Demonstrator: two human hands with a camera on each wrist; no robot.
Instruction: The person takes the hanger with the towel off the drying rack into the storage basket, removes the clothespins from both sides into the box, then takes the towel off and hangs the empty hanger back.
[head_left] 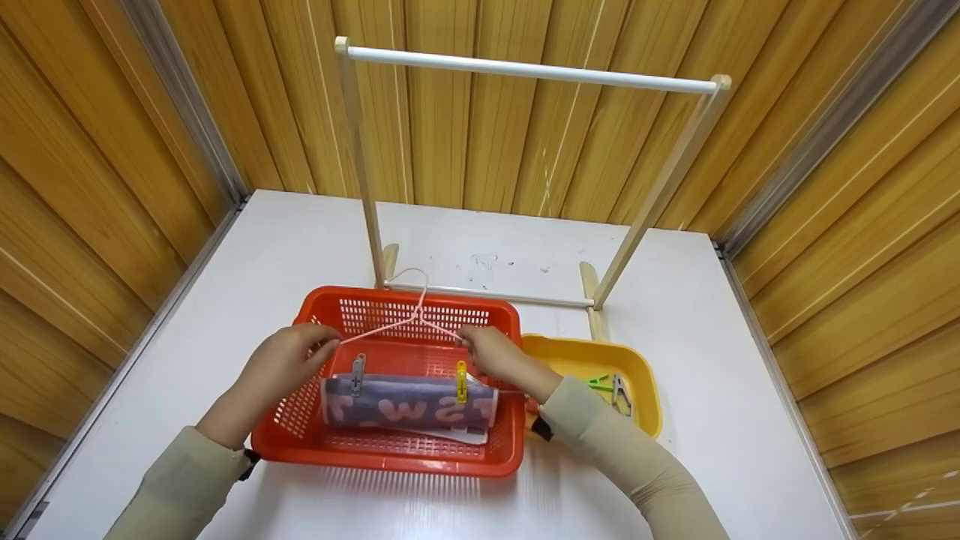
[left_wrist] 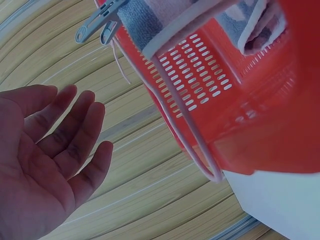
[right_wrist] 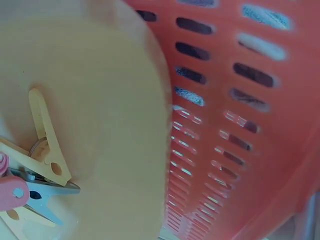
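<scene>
A pink clothes hanger (head_left: 417, 318) is over the red basket (head_left: 386, 463), its hook toward the rack. A grey-blue towel (head_left: 420, 405) with pink letters hangs folded on its lower bar. A grey clothespin (head_left: 358, 375) clips the towel at left and a yellow clothespin (head_left: 461, 381) at right. My right hand (head_left: 499, 354) pinches the hanger's right shoulder. Beside the left shoulder is my left hand (head_left: 289, 360); in the left wrist view its relaxed fingers (left_wrist: 80, 135) stand apart from the hanger. The right wrist view does not show the right hand.
To the right of the basket sits a yellow tray (head_left: 649, 375) holding several clothespins (right_wrist: 45, 145). Behind stands a wooden rack with a white top rail (head_left: 525, 69). Wood-patterned walls surround the white table (head_left: 285, 240).
</scene>
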